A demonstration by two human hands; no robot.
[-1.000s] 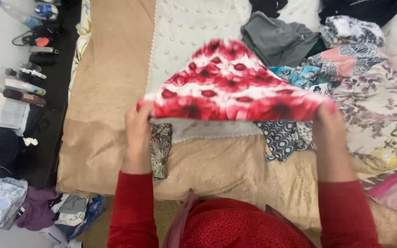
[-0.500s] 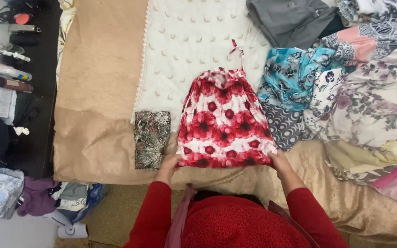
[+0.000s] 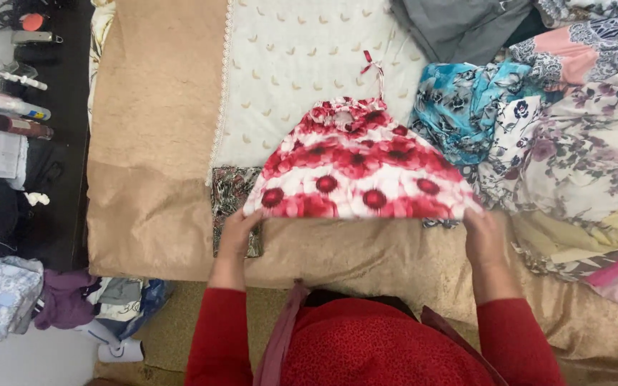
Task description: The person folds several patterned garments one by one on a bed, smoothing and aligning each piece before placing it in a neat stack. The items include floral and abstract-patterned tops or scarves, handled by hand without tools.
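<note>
Far left of the frame: a dark side surface (image 3: 59, 214) runs down the edge, carrying bottles (image 3: 8, 114), a box and cables. Below it, on the floor at lower left, lies a heap of clothes (image 3: 59, 304). No open room on that side.

Left of centre: the bed (image 3: 151, 214) is covered by a tan blanket (image 3: 151, 114), bare over a wide strip from top to its lower edge. This is the largest open area in view. A white tufted cloth (image 3: 302, 64) with a lace edge lies over the blanket at upper centre.

The left hand (image 3: 239, 227), fingers clenched on the lower left corner of the red-and-white floral garment (image 3: 355, 171), sits over a small folded dark patterned cloth (image 3: 232, 196), which the garment partly covers.

Centre: the garment is spread wide along its lower hem, narrowing to a gathered top with thin straps that reach onto the white cloth. Below the hem the blanket is bare down to the bed's near edge.

Right of centre: the right hand (image 3: 484, 236), fingers clenched on the lower right corner of the garment, lies close against the pile.

Right of the frame: a loose pile of clothes (image 3: 574, 143), blue floral, pale floral, pink and grey pieces, fills the bed to the edge and touches the garment's right side.
</note>
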